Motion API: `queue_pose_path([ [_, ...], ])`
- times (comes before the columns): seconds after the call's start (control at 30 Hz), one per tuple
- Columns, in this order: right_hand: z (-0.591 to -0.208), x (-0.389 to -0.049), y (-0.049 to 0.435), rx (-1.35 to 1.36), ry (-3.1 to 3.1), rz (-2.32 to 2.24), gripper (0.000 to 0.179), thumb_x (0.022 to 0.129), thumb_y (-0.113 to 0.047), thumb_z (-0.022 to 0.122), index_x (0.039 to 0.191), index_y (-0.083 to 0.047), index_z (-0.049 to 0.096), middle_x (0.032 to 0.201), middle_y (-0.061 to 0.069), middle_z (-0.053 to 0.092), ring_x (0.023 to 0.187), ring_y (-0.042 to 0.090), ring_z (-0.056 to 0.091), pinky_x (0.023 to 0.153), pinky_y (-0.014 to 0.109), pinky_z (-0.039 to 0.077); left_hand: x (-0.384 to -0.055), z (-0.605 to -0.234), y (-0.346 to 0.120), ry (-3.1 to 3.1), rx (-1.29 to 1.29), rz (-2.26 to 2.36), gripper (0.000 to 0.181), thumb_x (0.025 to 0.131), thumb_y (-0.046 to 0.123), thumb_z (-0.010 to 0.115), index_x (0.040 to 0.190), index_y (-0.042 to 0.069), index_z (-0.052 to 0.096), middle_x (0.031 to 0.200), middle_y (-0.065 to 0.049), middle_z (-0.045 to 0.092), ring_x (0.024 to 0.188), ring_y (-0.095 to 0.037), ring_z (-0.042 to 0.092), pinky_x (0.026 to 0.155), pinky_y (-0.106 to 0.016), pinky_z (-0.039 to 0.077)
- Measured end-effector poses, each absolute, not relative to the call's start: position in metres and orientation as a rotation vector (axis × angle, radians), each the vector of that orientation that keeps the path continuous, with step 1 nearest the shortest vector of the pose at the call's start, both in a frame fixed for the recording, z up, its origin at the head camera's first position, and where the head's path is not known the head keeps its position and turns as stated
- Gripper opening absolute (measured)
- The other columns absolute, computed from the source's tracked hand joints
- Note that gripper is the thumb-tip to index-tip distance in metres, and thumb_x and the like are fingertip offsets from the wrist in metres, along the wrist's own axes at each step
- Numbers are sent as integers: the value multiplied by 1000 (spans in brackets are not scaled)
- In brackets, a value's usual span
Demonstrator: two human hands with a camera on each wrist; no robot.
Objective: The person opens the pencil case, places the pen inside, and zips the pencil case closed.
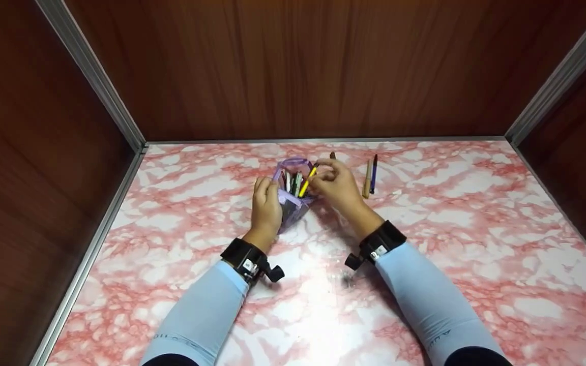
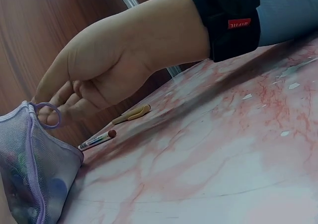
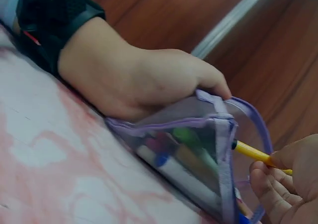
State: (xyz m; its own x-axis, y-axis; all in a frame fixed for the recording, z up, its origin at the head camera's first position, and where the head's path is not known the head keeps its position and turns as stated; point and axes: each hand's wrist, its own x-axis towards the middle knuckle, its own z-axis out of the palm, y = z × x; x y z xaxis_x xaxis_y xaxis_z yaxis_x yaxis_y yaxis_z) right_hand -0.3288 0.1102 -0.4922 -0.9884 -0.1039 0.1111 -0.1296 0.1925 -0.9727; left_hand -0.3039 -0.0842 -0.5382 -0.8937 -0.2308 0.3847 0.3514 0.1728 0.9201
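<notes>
A purple-edged mesh pencil pouch (image 1: 293,213) stands with its mouth spread, several pens and markers (image 1: 294,184) inside. My left hand (image 1: 267,203) grips the pouch's left side, its thumb at the rim in the right wrist view. Over the mouth, my right hand (image 1: 338,187) pinches a yellow pen (image 1: 308,181) between thumb and fingers. The pen slants, its lower end within the opening. In the right wrist view, the pen's dark tip (image 3: 235,144) shows just past the pouch's edge. Part of the right hand is cut off there.
Right of the right hand, a tan pen (image 1: 367,180) and a dark purple pen (image 1: 374,174) lie side by side on the marbled table (image 1: 450,229). A brown-capped marker (image 2: 98,140) lies behind the right hand. Wood-grain panels (image 1: 293,71) enclose the table's back and sides.
</notes>
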Motion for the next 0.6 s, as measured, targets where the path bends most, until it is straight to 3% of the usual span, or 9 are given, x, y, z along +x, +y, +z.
queue_pose_path([
  [0.13, -496, -326, 106, 448, -2655, 1659, 46, 101, -3, 79, 146, 1, 73, 130, 20, 82, 110, 25, 83, 92, 29, 67, -304, -540, -85, -1995, -94, -1789, 24, 111, 11, 50, 88, 6, 56, 101, -4, 48, 94, -15, 47, 84, -26, 41],
  [0.23, -495, -325, 108, 518, -2715, 1512, 33, 103, -4, 76, 136, -1, 80, 141, 21, 78, 121, 36, 80, 97, 38, 68, -305, -540, -84, -1986, -71, -1801, 25, 111, 11, 49, 87, 10, 53, 100, -3, 47, 93, -15, 46, 84, -26, 41],
  [0.43, -494, -331, 122, 437, -2741, 1435, 27, 104, -6, 72, 128, -3, 84, 135, 18, 81, 127, 37, 76, 113, 50, 60, -304, -539, -84, -1978, -58, -1805, 25, 111, 11, 49, 86, 13, 51, 100, -3, 47, 93, -15, 45, 85, -26, 41],
  [0.6, -493, -340, 143, 263, -2732, 1456, 26, 103, -8, 70, 124, -2, 83, 125, 18, 83, 119, 34, 76, 113, 49, 58, -304, -538, -84, -1981, -59, -1799, 25, 111, 11, 49, 86, 12, 52, 101, -2, 48, 94, -14, 46, 85, -25, 42],
])
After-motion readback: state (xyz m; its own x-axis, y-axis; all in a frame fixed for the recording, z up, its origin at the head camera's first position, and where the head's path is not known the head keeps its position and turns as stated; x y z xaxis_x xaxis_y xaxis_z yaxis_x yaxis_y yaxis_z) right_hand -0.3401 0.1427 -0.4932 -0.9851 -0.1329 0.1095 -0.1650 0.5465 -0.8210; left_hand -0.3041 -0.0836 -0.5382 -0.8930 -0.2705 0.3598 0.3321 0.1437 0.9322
